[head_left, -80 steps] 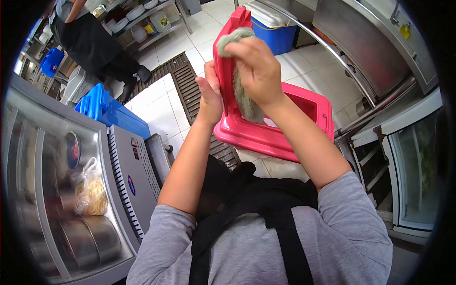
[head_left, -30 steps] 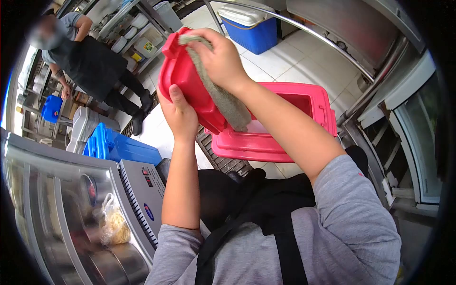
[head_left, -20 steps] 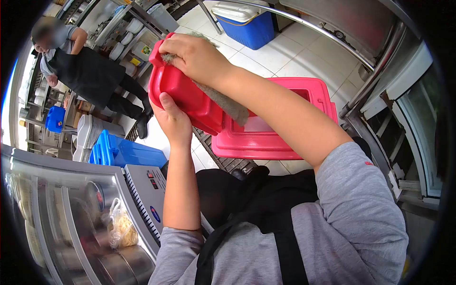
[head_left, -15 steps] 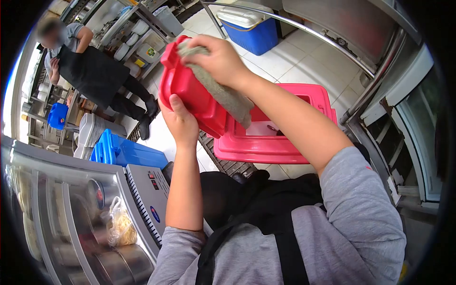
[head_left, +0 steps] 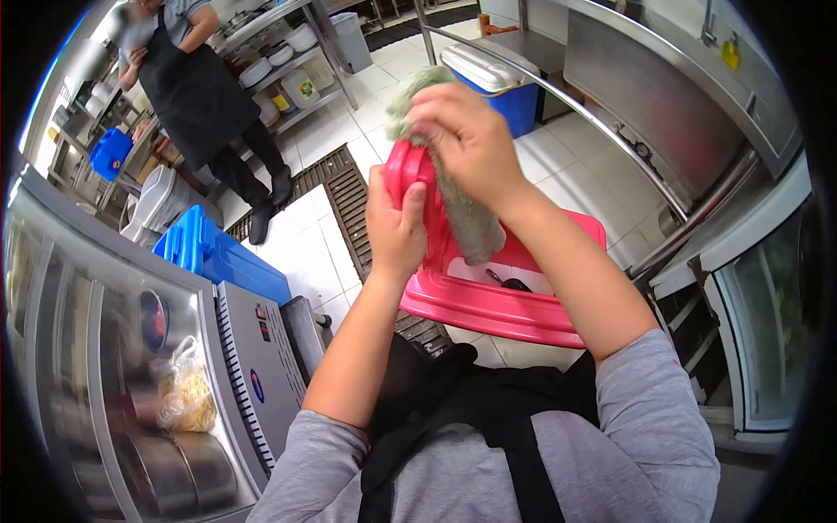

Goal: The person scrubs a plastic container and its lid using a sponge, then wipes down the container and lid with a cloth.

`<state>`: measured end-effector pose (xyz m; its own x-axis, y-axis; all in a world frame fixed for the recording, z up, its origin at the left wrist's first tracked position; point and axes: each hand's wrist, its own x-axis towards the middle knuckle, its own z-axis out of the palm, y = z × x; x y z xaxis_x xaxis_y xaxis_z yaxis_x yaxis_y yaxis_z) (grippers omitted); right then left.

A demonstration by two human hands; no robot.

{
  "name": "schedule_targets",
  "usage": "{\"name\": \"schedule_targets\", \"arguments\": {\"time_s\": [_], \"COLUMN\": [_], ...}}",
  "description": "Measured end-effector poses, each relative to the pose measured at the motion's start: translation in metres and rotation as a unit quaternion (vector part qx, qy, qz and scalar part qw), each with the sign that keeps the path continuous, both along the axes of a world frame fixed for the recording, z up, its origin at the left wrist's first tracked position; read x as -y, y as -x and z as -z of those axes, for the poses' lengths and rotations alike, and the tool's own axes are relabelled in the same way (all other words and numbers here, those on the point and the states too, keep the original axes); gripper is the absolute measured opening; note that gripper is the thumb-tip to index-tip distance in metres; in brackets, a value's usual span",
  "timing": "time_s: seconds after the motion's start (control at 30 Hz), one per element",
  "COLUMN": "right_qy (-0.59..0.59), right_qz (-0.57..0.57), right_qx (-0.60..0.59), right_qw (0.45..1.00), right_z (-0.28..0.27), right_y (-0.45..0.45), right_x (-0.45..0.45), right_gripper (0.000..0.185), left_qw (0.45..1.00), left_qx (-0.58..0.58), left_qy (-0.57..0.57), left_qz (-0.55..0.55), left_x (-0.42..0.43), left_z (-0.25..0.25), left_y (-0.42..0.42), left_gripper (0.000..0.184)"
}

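My left hand (head_left: 398, 222) grips the side of a red plastic lid (head_left: 405, 170), held up on edge, with the thumb on its near face. My right hand (head_left: 471, 144) pinches a grey-green cloth (head_left: 468, 218) at the lid's top edge. The cloth bunches above the fingers and hangs down along the lid's right side. Below, a red bin (head_left: 497, 311) with an open top stands on the floor, partly hidden by my right forearm. A small dark object (head_left: 514, 284) shows inside its opening.
A person in a black apron (head_left: 196, 100) stands at the upper left by shelves (head_left: 296, 54). A blue bin (head_left: 231, 257) and a glass-fronted cabinet (head_left: 214, 349) are at left. Behind the metal rail (head_left: 602, 126) sits a blue cooler with a white lid (head_left: 488, 68). A floor drain (head_left: 349, 205) runs between.
The lid, both hands and the cloth have moved right and lower in view, and the lid is turned more edge-on. The cloth now bunches above the lid's top. The view has shifted.
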<state>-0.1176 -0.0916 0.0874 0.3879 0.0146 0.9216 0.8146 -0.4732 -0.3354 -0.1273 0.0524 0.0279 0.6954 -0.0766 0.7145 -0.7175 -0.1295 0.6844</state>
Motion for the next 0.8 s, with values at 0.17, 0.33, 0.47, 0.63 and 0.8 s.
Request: {"name": "schedule_targets", "arguments": {"time_s": [0.17, 0.33, 0.47, 0.63, 0.8], "right_qy": [-0.155, 0.005, 0.024, -0.045, -0.045], "right_qz": [-0.015, 0.042, 0.012, 0.027, 0.051], "right_qx": [-0.193, -0.061, -0.046, -0.039, -0.029], "right_qw": [0.969, 0.997, 0.999, 0.998, 0.997], "right_z": [-0.008, 0.008, 0.008, 0.018, 0.023], "right_y": [-0.021, -0.013, -0.033, -0.057, -0.085], "right_x": [-0.003, -0.014, -0.009, -0.016, -0.024], "right_gripper": [0.019, 0.03, 0.031, 0.031, 0.029], "left_qw": [1.0, 0.999, 0.999, 0.999, 0.997], "left_qx": [-0.012, -0.02, -0.032, -0.015, -0.042], "left_qy": [0.018, 0.026, 0.015, 0.022, 0.06], "left_qz": [0.007, -0.002, -0.001, -0.017, 0.015], "left_x": [-0.008, -0.013, -0.012, -0.019, -0.026], "left_z": [0.002, 0.001, 0.003, 0.005, 0.007], "left_y": [-0.007, -0.006, -0.009, -0.015, -0.024], "left_gripper": [0.043, 0.043, 0.042, 0.046, 0.055]}}
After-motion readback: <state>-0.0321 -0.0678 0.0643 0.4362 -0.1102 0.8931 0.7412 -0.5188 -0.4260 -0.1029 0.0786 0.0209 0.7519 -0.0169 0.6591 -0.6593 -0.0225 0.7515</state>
